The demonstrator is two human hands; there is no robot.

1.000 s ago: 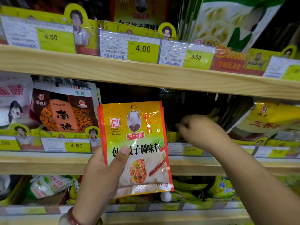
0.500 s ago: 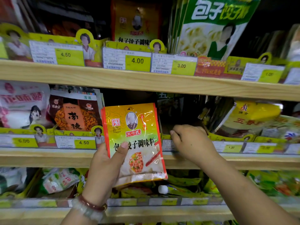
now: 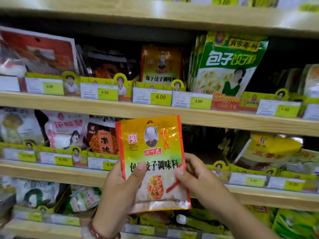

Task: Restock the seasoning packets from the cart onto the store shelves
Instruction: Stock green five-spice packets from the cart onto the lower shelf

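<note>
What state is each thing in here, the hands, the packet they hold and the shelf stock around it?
Left hand: gripping the packet, thumb across its front.
Right hand: pinching the packet's right edge.
Orange packet: held upright before the shelves, sealed.
Matching packet: standing on the upper shelf, above the 4.00 tag.
Green bag: on the shelf, leaning.

A dark gap lies open on the middle shelf, between the brown packet and the yellow packets.
</note>
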